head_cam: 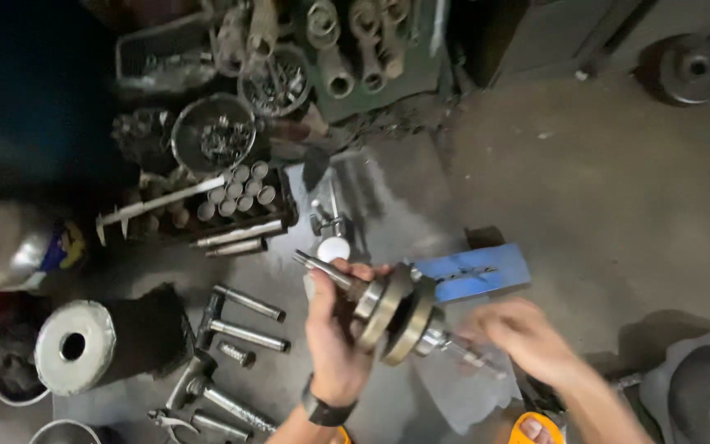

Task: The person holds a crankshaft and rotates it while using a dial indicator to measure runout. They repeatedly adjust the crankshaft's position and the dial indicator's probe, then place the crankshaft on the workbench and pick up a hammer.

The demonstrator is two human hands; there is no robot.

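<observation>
Left hand (334,341): closed around the flanged shaft assembly (388,308) from below, fingers wrapped over the shaft just behind the discs, thumb on the near side; a dark wristband sits on the wrist.
Right hand (518,331): blurred; fingers bent and drawn together at the right-hand end of the assembly, touching its thin tip. Whether it grips the tip firmly cannot be told.
Flanged shaft assembly: held in the air above the floor, tilted, the slim stepped end pointing up-left and the two broad metal discs side by side at the middle.
Blue plate (474,271): lies flat on the floor just behind the assembly, partly covered by the discs.
White knob (334,248): small round object on the floor, just beyond the shaft's upper end.
Steel rods (248,316): several short bars lying loose on the floor, left of the left hand, apart from it.
Hand tools (195,386): a wrench-like piece and pliers on the floor near the lower left.
Cylinder (84,345): large, on its side, pale end face with a centre hole, well to the left.
Tray of bushes (240,197): dark tray of short pale tubes standing on end, further back; a long pale bar rests across its left edge.
Bowls (214,133): two round metal bowls of small parts behind the tray.
Sandal (536,427): orange, at the bottom edge below the right hand.
Obstruction: nothing lies between the hands and the assembly.
</observation>
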